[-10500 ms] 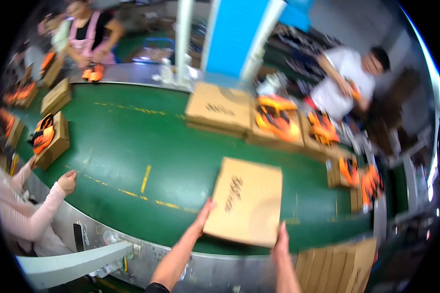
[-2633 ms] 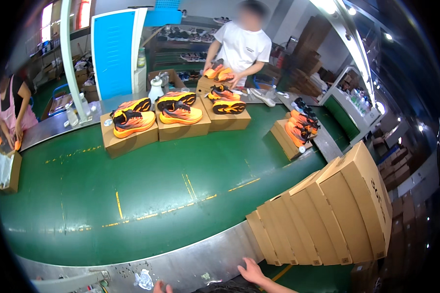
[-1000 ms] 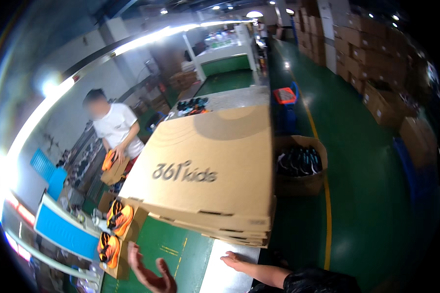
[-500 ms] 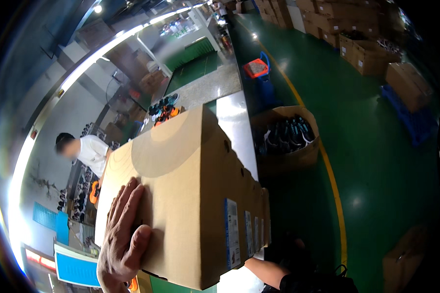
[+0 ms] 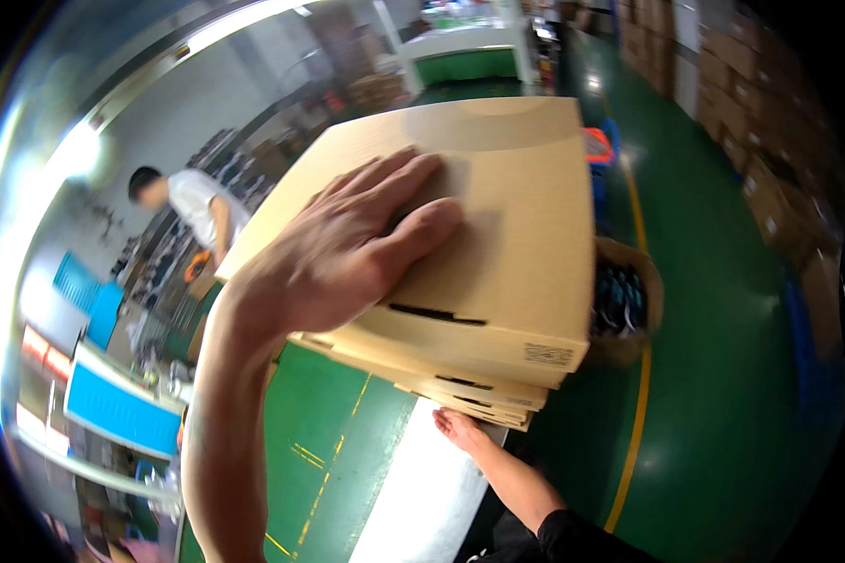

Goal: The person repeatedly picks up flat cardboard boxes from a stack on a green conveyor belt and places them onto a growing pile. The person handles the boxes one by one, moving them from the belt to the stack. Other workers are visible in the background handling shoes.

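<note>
A stack of several brown cardboard shoeboxes [image 5: 526,244] rises close in front of me, the top one largest in view. My left hand [image 5: 357,235] lies palm down on the top lid, its fingers stretched out and the thumb apart. Below the stack, at its near lower edge, my right hand [image 5: 455,429] is low beside the bottom boxes, fingers extended and holding nothing I can see. Whether it touches the lowest box cannot be made out. Under the boxes runs a shiny metal bench top [image 5: 413,483].
A large carton of dark shoes [image 5: 620,305] stands right of the stack, with a red-and-blue stool [image 5: 599,145] beyond. Piled cartons [image 5: 746,84] line the far right. At left, a co-worker in a white shirt [image 5: 202,206] stands near shoe racks; blue panels [image 5: 122,403] are closer.
The view has turned, so the stack shows its near end rather than its labelled right side. My left hand stays flat on top; my right hand now shows below the stack.
</note>
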Motion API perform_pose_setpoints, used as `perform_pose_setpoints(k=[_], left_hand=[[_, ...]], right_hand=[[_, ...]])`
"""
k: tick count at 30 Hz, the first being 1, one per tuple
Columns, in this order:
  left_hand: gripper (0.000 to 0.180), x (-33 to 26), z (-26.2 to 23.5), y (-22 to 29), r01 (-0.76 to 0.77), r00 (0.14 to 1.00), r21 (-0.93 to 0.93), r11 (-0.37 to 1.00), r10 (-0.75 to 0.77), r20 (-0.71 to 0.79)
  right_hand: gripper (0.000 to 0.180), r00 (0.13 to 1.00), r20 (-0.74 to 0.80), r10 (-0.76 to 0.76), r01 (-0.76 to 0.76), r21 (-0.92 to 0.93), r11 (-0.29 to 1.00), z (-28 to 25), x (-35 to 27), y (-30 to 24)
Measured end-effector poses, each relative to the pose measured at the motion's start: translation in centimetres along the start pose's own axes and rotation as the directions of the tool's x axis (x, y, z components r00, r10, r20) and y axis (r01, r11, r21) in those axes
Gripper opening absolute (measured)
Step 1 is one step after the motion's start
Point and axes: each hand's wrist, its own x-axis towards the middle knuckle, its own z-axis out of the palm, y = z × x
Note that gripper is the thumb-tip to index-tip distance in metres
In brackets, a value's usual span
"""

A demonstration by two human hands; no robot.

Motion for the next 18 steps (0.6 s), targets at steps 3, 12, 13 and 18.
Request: perform_pose_setpoints(k=[3, 12, 13, 18], left_hand=[[0.065, 4.0, 1.5, -1.6, 0.103, 0.988, -0.103, 0.989, -0.114, -0.101], [0.071, 9.3, 2.4, -4.8, 0.108, 0.99, -0.142, 0.984, -0.119, -0.074], [0.072, 8.9, 2.3, -4.6, 0.144, 0.985, -0.135, 0.98, -0.155, -0.073], [0.062, 5.3, 2.8, -3.2, -0.086, 0.756, -0.15, 0.985, -0.034, -0.654]], right_hand=[[0.01, 0.997, 0.078, 0.029, -0.029, -0.005, 1.0, 0.4, 1.5, -4.4], [0.011, 0.993, -0.027, 0.112, -0.115, -0.159, 0.981, 2.1, 2.8, -9.6], [0.011, 0.994, -0.018, 0.106, -0.107, -0.188, 0.976, 2.0, 2.3, -9.2], [0.033, 0.995, -0.088, 0.043, -0.082, -0.51, 0.856, 2.6, -0.7, -7.6]])
